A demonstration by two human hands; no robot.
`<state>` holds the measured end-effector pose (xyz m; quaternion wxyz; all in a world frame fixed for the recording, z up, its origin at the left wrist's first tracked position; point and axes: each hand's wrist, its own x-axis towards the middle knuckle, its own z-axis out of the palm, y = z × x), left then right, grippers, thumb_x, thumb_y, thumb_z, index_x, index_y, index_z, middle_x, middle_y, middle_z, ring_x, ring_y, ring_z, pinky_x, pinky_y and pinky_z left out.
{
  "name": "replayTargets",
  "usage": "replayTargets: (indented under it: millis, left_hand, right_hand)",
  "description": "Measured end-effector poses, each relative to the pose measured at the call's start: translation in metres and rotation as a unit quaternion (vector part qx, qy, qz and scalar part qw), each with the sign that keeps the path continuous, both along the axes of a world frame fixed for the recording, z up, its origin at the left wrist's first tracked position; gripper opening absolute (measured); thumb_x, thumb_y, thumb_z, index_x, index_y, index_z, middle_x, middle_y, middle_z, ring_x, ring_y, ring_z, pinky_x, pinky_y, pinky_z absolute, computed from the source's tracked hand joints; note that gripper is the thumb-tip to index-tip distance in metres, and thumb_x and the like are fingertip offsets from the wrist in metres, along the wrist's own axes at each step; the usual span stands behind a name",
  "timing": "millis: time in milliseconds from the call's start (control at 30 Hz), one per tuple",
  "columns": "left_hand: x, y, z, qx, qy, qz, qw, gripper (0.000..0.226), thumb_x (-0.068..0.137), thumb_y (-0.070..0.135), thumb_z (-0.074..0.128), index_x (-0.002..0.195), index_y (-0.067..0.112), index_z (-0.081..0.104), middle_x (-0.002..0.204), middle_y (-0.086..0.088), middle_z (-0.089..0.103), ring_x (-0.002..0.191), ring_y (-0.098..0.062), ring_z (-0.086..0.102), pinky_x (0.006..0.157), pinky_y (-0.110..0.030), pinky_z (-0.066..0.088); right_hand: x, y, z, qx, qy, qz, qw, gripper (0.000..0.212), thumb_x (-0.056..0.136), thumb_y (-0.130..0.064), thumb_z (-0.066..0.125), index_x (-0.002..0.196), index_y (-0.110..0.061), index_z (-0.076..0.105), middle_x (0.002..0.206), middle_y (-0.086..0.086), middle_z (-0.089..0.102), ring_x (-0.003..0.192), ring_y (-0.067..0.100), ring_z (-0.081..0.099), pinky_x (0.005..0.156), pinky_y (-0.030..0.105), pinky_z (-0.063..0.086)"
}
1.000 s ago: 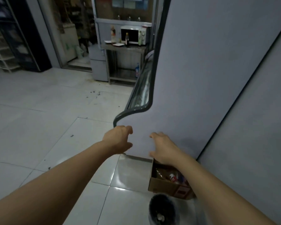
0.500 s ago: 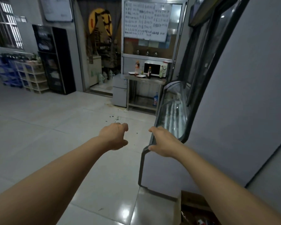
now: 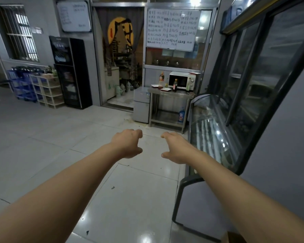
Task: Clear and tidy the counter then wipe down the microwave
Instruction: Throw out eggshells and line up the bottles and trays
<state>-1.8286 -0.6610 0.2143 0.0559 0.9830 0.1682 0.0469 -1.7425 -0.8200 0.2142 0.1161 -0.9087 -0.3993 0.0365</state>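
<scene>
Single head view; faces forward-down; microwave [image 3: 182,82] far ahead

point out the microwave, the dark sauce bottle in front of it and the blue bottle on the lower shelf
microwave [image 3: 180,81]: head view, on its dark door window.
dark sauce bottle [image 3: 175,86]: head view, on its body.
blue bottle [image 3: 181,117]: head view, on its body.
</scene>
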Motion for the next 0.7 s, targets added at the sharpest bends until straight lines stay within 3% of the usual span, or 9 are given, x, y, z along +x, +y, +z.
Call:
replayTargets:
  millis: [700]
  left_hand:
    - [0.267,0.201,0.009,-0.001,0.002,0.008,1.0,0.051,0.087,0.034,0.062,0.132,0.021,0.042,0.132,-0.004,0.052,0.117,-0.025,0.051,0.089,-0.035,0.043]
  right_hand:
    - [0.271,0.201,0.008,-0.006,-0.006,-0.006,1.0,0.068,0.086,-0.029,0.065,0.142,-0.018,0.03,0.14,0.007,0.036,0.127,0.027,0.04,0.099,0.039,0.042]
